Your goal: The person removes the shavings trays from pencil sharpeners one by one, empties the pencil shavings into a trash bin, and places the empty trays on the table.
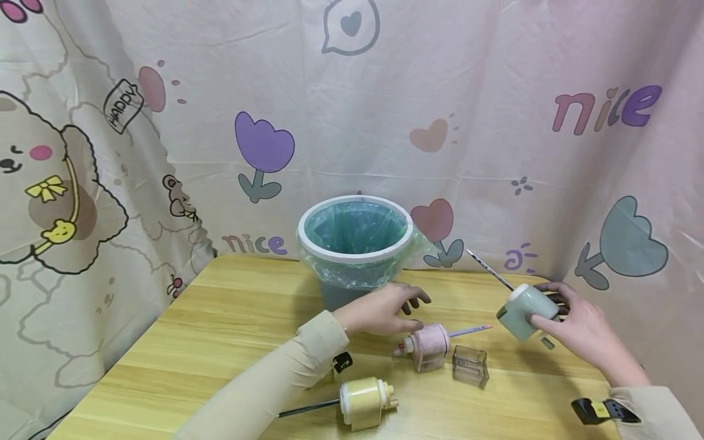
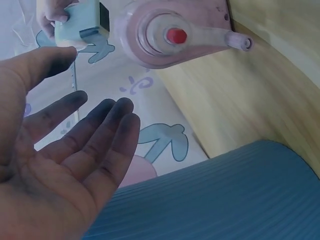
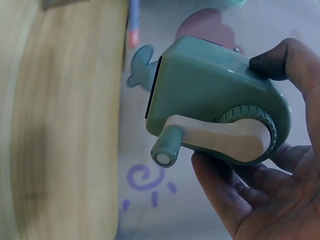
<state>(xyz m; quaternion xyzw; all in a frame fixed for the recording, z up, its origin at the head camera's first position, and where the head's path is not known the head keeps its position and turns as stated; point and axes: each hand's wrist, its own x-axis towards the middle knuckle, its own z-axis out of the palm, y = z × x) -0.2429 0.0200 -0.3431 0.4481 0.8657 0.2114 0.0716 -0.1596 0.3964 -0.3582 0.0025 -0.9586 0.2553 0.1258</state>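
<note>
My right hand (image 1: 585,330) grips a green crank pencil sharpener (image 1: 528,311) above the table's right side. A dark-patterned pencil (image 1: 489,269) sticks out of it, tilted up to the left. In the right wrist view, thumb and fingers hold the sharpener body (image 3: 205,90), its white crank arm (image 3: 220,132) facing the camera. My left hand (image 1: 379,308) reaches in front of the bin, fingers loosely spread and holding nothing; its fingertips (image 2: 125,107) are smudged dark. Just below it stands a pink crank sharpener (image 1: 431,347) with a purple pencil (image 1: 472,330) in it.
A grey-blue bin with a white rim (image 1: 354,258) and green liner stands at the back. Beside the pink sharpener lies a clear brownish drawer (image 1: 470,365). A yellow crank sharpener (image 1: 363,403) holding a dark pencil (image 1: 310,407) is at the front. A printed curtain (image 1: 352,122) hangs behind.
</note>
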